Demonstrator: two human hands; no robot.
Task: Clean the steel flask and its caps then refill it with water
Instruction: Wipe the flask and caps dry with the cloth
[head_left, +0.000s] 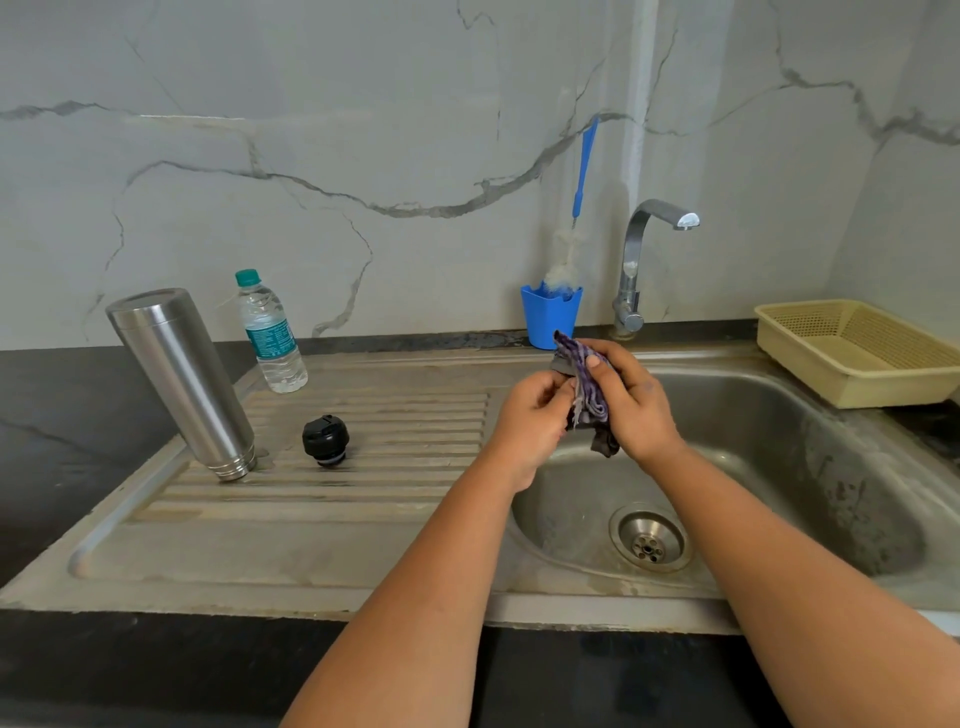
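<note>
The steel flask (179, 374) stands upside down on the ribbed drainboard (363, 467) at the left, mouth on the steel. A black inner cap (325, 440) sits on the drainboard to its right. A plastic water bottle (269, 332) with a green cap stands behind them. Over the sink's left edge, my right hand (631, 402) grips a purple striped cloth (587, 392) wrapped around something that the cloth hides. My left hand (530, 421) pinches the cloth's near edge with curled fingers.
The steel sink basin (779, 467) with its drain (649, 538) lies below my hands. A tap (644, 260) rises behind it. A blue holder (550, 314) with a bottle brush (576, 228) stands against the marble wall. A cream plastic basket (857, 353) sits at the right.
</note>
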